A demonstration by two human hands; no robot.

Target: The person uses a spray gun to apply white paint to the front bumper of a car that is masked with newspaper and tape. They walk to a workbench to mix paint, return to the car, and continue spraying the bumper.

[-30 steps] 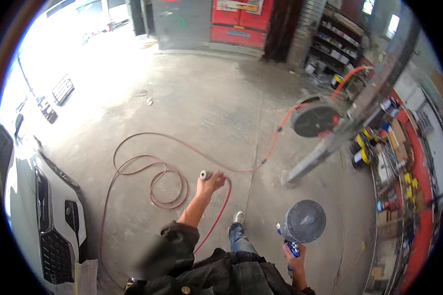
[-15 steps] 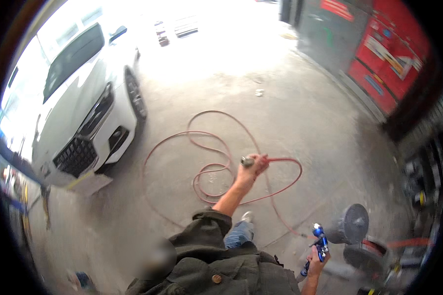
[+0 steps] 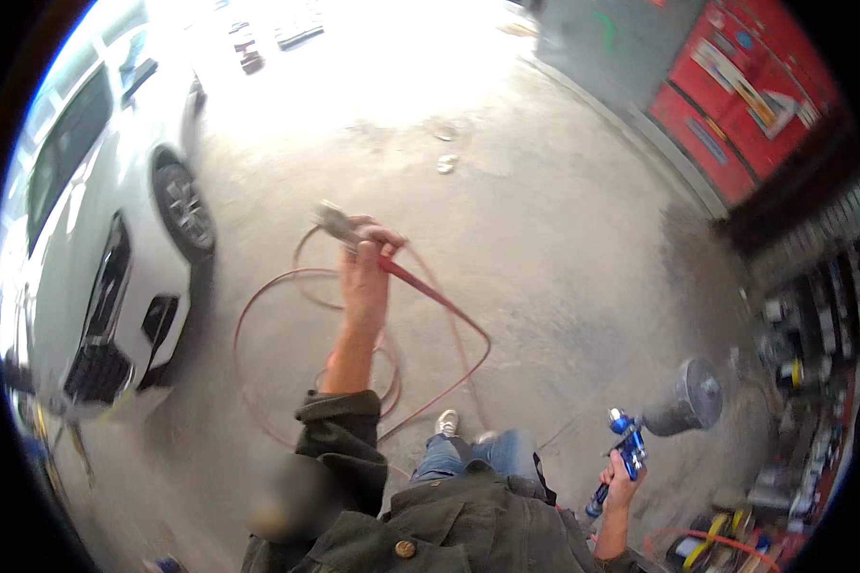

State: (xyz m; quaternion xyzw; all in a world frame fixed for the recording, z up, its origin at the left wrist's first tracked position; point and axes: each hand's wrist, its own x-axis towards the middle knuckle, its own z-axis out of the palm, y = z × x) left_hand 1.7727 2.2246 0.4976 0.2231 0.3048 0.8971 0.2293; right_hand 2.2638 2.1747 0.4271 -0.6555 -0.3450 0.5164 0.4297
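Observation:
My left hand (image 3: pixel 365 256) is stretched out ahead of me, its fingers wrapped round the end of a red air hose (image 3: pixel 440 298). A metal coupler (image 3: pixel 335 225), smeared by motion, sticks out past the fingers on the left. From my fist the hose bends right and drops back into loose loops over the floor. Low on the right, my right hand (image 3: pixel 623 485) grips a blue spray gun (image 3: pixel 630 449) by its handle. A dark grey cup (image 3: pixel 690 393) is joined to the gun and tilts off to the right. The gun and the hose end are well apart.
A white car (image 3: pixel 125 286) stands on the left, its front toward me. At the far right are a red cabinet (image 3: pixel 726 105) and a grey cabinet (image 3: pixel 592 57). Shelving (image 3: pixel 831 334) with cluttered items lines the right side. Some white scrap (image 3: pixel 446 163) lies on the concrete floor.
My left hand has moved forward and left with the hose end, drawing the hose along. The spray gun stays in my right hand at the lower right. The view has turned rightward.

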